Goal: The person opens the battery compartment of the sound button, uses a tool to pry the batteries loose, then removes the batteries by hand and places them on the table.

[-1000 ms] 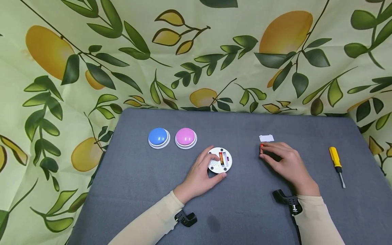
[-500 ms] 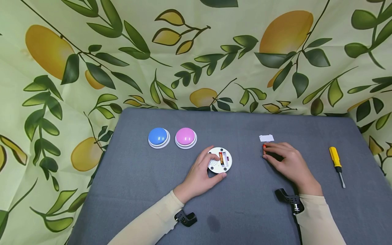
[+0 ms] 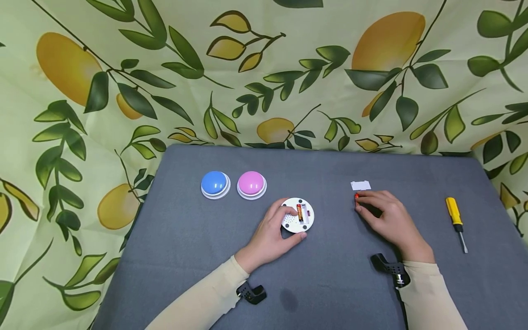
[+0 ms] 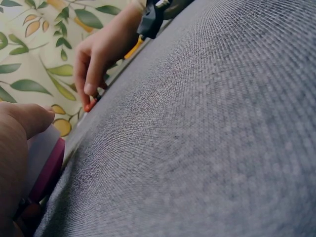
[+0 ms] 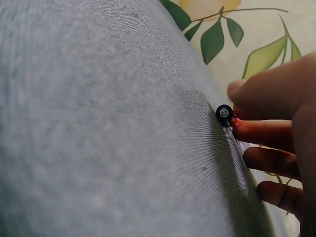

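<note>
My left hand [image 3: 274, 229] grips a round white push-button [image 3: 291, 225], turned base up, by its rim. Its battery compartment is uncovered, with one red-and-black battery [image 3: 299, 213] in one slot and a bare slot beside it. In the left wrist view a magenta dome [image 4: 48, 170] shows under the white base. On the right, my right hand [image 3: 387, 220] pinches a second small red battery [image 3: 356, 199] between thumb and fingertips, close to the cloth. The right wrist view shows that battery's dark end [image 5: 224, 115] facing the camera.
A small white cover [image 3: 360, 185] lies just beyond the right hand. Blue [image 3: 214, 183] and pink [image 3: 251, 184] push-buttons stand dome up at the back left. A yellow-handled screwdriver [image 3: 453, 213] lies far right on the grey cloth. Patterned fabric hangs behind.
My right hand has shifted slightly to the right along with the red battery. The left hand keeps its grip on the white push-button.
</note>
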Demonstrator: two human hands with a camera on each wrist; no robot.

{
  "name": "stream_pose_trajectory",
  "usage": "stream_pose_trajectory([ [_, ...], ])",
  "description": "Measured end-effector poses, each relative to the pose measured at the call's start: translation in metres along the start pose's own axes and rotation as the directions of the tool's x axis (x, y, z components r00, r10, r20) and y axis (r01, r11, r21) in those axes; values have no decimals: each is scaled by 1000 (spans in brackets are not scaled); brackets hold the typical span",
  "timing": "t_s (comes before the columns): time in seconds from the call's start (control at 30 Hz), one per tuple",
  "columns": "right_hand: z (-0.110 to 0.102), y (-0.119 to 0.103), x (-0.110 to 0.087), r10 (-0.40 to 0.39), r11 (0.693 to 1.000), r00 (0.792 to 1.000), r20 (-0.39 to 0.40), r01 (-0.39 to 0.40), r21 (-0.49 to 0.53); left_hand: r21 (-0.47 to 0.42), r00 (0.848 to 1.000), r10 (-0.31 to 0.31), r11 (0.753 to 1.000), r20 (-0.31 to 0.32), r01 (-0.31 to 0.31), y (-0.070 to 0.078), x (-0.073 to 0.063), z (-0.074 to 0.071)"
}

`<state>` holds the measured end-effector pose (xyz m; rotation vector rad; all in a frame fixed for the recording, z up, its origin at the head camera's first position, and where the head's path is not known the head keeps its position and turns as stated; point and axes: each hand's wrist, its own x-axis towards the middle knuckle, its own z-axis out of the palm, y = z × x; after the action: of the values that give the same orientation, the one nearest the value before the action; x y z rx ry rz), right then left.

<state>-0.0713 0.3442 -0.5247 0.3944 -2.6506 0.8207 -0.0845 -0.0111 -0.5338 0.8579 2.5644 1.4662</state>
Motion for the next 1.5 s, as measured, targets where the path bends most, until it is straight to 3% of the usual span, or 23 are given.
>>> stream_pose_trajectory([
  [0.13, 1, -2, 1, 11, 1000, 1000, -27, -11, 7, -2, 1000, -5, 1000, 7, 5, 0, 0, 0],
  [0.3, 4, -13, 7, -3, 1000, 993, -118, 5, 22, 0, 1000, -7, 1000, 13, 7, -1, 1, 1],
  [0.53, 15, -44, 19, -141, 982, 977, -159, 158, 104, 3, 1000, -10, 1000, 7, 10, 0, 0, 1],
  [0.77, 31, -77, 26, -227, 954, 970, -83, 239, 182, 2, 1000, -23, 1000, 19, 23, 1, 1, 0],
  [0.97, 44, -97, 27, -278, 942, 961, 3, 272, 198, 12, 1000, 11, 1000, 19, -11, 0, 1, -1],
  [1.13, 49, -100, 26, -337, 923, 941, 9, 329, 198, 17, 999, 24, 1000, 25, -25, 1, 1, 0],
  [1.33, 49, -102, 25, -344, 930, 938, 51, 333, 156, 54, 998, 55, 997, 29, -57, 0, 3, 1],
  [1.5, 52, -103, 26, -359, 929, 932, 41, 353, 115, 64, 998, 56, 996, 41, -59, 0, 2, -1],
])
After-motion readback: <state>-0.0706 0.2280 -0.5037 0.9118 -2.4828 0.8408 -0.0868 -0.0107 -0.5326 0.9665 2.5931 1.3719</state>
